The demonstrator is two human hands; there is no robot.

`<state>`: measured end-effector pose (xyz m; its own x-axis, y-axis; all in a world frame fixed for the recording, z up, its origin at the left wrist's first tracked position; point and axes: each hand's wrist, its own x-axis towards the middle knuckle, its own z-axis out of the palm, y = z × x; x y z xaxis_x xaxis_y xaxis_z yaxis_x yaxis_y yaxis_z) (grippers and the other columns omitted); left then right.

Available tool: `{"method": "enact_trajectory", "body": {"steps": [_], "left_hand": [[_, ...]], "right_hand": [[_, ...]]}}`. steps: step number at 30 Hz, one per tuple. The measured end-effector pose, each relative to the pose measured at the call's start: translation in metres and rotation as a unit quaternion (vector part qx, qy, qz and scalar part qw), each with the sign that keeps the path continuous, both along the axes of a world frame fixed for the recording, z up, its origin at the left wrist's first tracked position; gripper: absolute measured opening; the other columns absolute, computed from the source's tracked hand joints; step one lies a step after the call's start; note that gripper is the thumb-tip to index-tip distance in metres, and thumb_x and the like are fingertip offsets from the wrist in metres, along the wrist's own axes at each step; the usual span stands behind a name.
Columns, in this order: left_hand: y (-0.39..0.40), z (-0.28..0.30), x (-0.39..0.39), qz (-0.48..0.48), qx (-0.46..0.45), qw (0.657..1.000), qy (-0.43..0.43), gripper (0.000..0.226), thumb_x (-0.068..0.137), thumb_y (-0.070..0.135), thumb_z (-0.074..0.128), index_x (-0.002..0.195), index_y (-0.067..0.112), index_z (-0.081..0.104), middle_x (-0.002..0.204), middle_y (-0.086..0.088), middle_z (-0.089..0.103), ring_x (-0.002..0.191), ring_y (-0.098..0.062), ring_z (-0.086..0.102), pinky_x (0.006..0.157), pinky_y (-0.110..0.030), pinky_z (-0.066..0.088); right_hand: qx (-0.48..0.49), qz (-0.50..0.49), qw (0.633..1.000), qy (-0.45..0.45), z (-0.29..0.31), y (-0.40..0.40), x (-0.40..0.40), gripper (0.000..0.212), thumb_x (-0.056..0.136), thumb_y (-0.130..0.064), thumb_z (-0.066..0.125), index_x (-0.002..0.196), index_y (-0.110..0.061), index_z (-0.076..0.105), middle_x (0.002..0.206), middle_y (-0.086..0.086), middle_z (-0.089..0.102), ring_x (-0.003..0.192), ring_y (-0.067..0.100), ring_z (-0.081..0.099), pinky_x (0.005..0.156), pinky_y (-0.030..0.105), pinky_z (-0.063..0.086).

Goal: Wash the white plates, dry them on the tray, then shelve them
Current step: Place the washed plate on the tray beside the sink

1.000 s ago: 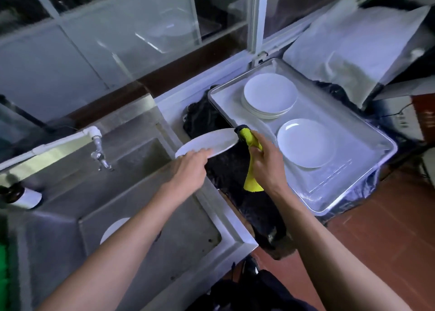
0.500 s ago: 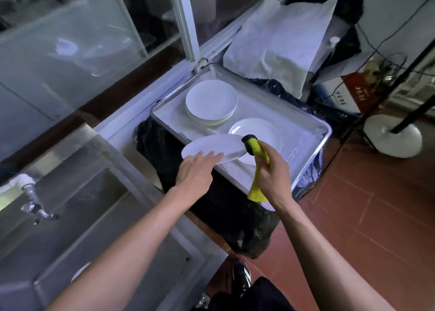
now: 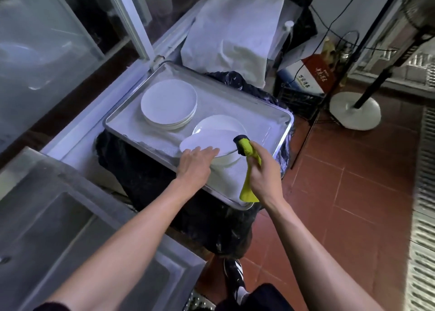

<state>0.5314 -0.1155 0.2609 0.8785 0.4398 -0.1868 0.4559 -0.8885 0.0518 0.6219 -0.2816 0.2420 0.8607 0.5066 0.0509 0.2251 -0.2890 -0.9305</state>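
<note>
The steel sink (image 3: 70,228) takes the lower left of the view, and the pictures do not let me tell whether more plates wait inside it. Just beside it, the shallow rectangular metal tray (image 3: 270,127) rests on a stand covered with black plastic (image 3: 146,174), and its near corner hangs out over the red tiled floor (image 3: 353,204).

On the tray, a stack of round white plates (image 3: 169,103) sits at the far left, and a single white plate (image 3: 219,123) lies to its right. A third white plate (image 3: 207,142) is held above this single one, partly covering it. The left hand (image 3: 194,164) holds it by the near edge, fingers straight over the top, while the right hand (image 3: 261,174) grips a yellow cloth with a dark end (image 3: 244,148) that touches the plate's right rim.

I judge that washing is mostly done for these plates. This plate must still be set down, and shelving has not begun.

The free room on the tray is at the right side and near corner. The raised rim is close below the held plate, so it could knock against it when lowered.
</note>
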Motion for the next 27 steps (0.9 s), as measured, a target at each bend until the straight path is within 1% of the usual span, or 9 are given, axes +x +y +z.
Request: {"method": "enact_trajectory", "body": {"steps": [3,7,10,12,14,18,20,23,27], "left_hand": [[-0.002,-0.011,0.011,-0.011,0.013,1.0,0.009,0.071,0.09,-0.008,0.042,0.15,0.029,0.043,0.149,0.003,0.051,0.129,-0.027,0.051,0.104,-0.041,0.037],[0.0,-0.029,0.023,-0.028,0.043,0.999,0.018,0.069,0.091,-0.004,0.044,0.151,0.029,0.039,0.151,0.003,0.048,0.129,-0.025,0.049,0.102,-0.043,0.038],[0.004,-0.04,0.032,-0.045,0.062,0.995,0.07,0.068,0.095,0.003,0.044,0.156,0.03,0.026,0.161,0.003,0.033,0.141,-0.028,0.036,0.109,-0.047,0.032],[0.003,-0.048,0.037,-0.053,0.065,0.991,0.108,0.067,0.099,0.007,0.041,0.158,0.028,0.017,0.164,0.001,0.025,0.147,-0.032,0.028,0.112,-0.05,0.03],[0.001,-0.054,0.04,-0.055,0.057,0.988,0.135,0.069,0.1,0.006,0.039,0.16,0.025,0.01,0.167,-0.003,0.016,0.15,-0.037,0.021,0.114,-0.053,0.029],[0.0,-0.062,0.044,-0.064,0.049,0.986,0.143,0.083,0.094,-0.001,0.047,0.16,0.02,0.003,0.168,-0.008,0.007,0.152,-0.042,0.01,0.118,-0.056,0.023],[0.002,-0.066,0.047,-0.067,0.05,0.987,0.135,0.089,0.09,-0.005,0.051,0.161,0.019,0.002,0.169,-0.008,0.005,0.152,-0.042,0.008,0.119,-0.056,0.022],[0.005,-0.072,0.05,-0.064,0.045,0.987,0.142,0.089,0.09,-0.008,0.046,0.161,0.019,-0.001,0.169,-0.009,0.0,0.153,-0.042,0.001,0.121,-0.057,0.016],[0.005,-0.087,0.046,-0.05,0.029,0.984,0.17,0.091,0.093,-0.005,0.048,0.161,0.022,-0.006,0.17,-0.005,-0.01,0.154,-0.04,-0.007,0.12,-0.064,0.012]], "right_hand": [[0.001,0.0,1.0,-0.001,-0.003,-0.004,0.002,0.035,0.101,-0.009,0.054,0.131,-0.024,0.063,0.12,-0.017,0.067,0.106,0.0,0.058,0.087,0.005,0.037],[0.0,-0.002,1.0,-0.006,-0.006,-0.005,0.004,0.037,0.099,-0.006,0.056,0.131,-0.022,0.063,0.119,-0.016,0.066,0.107,0.003,0.058,0.089,0.006,0.037],[-0.002,0.005,1.0,0.002,-0.007,-0.004,0.005,0.041,0.097,-0.003,0.056,0.131,-0.024,0.062,0.121,-0.014,0.067,0.11,0.007,0.059,0.093,0.014,0.041],[0.001,0.009,1.0,0.008,-0.006,-0.005,0.004,0.042,0.096,-0.002,0.056,0.131,-0.023,0.062,0.119,-0.016,0.066,0.109,0.005,0.058,0.093,0.013,0.041],[0.006,0.011,1.0,0.012,-0.007,-0.007,0.004,0.042,0.096,-0.001,0.054,0.131,-0.024,0.063,0.119,-0.015,0.067,0.108,0.005,0.059,0.092,0.012,0.041],[0.002,0.014,1.0,0.009,-0.013,-0.012,0.002,0.044,0.095,-0.001,0.052,0.131,-0.026,0.061,0.123,-0.013,0.067,0.115,0.01,0.059,0.098,0.025,0.045],[0.002,0.013,1.0,0.012,-0.014,-0.016,0.001,0.045,0.095,-0.001,0.053,0.13,-0.027,0.061,0.124,-0.015,0.066,0.115,0.009,0.059,0.098,0.024,0.044],[-0.001,0.01,1.0,0.017,-0.016,-0.019,0.0,0.045,0.094,-0.001,0.054,0.129,-0.028,0.062,0.121,-0.015,0.067,0.111,0.008,0.059,0.094,0.021,0.044],[-0.009,0.007,0.999,0.03,-0.018,-0.022,0.001,0.044,0.095,-0.002,0.054,0.128,-0.029,0.062,0.118,-0.014,0.067,0.106,0.011,0.06,0.089,0.02,0.044]]}}
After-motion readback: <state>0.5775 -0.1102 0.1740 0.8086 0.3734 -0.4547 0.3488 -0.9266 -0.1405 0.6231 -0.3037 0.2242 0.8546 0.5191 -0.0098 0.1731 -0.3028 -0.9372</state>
